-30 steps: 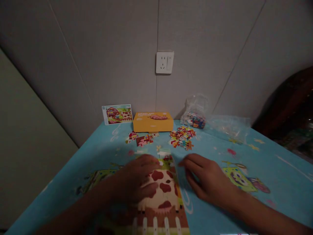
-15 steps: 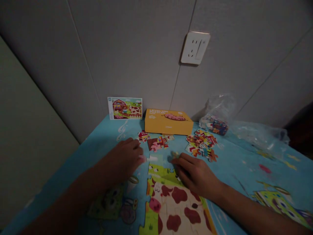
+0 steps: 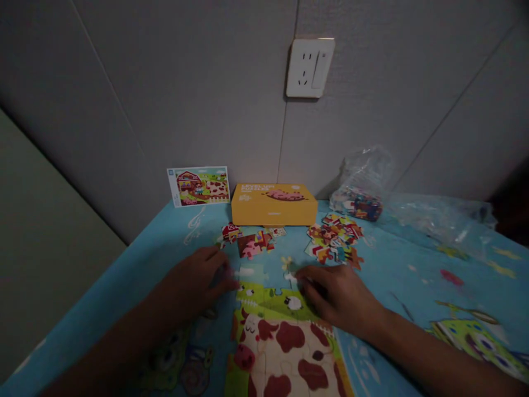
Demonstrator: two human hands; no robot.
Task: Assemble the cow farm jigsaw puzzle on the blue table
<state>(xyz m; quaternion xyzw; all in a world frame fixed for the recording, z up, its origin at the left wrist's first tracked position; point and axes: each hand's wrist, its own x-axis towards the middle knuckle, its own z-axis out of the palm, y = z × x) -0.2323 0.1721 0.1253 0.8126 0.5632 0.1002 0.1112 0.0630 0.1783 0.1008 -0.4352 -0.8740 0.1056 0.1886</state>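
Note:
A partly joined jigsaw puzzle (image 3: 285,350) lies in front of me and shows a brown-and-white cow, grass and a sheep. My right hand (image 3: 336,298) is closed at the puzzle's upper right, its fingertips pinching a small pale puzzle piece (image 3: 290,280) just above the joined edge. Beside the pale-blue upper left corner rests my left hand (image 3: 200,281), its fingers curled in towards the thumb. A blurred pinkish patch shows at those fingertips, and I cannot make out what they hold. Loose pieces with a pig (image 3: 253,245) lie beyond the puzzle.
A yellow puzzle box (image 3: 273,212) stands against the wall, with a farm picture card (image 3: 202,187) leaning to its left. Right of the box are a heap of loose pieces (image 3: 334,237) and a clear plastic bag (image 3: 363,187) with more inside. A blue cartoon cloth (image 3: 397,275) covers the table.
My view has shifted slightly, moving the scene left. My right hand has drawn back a little from the puzzle, uncovering the sheep and the pale piece. My left hand stays beside the upper left corner.

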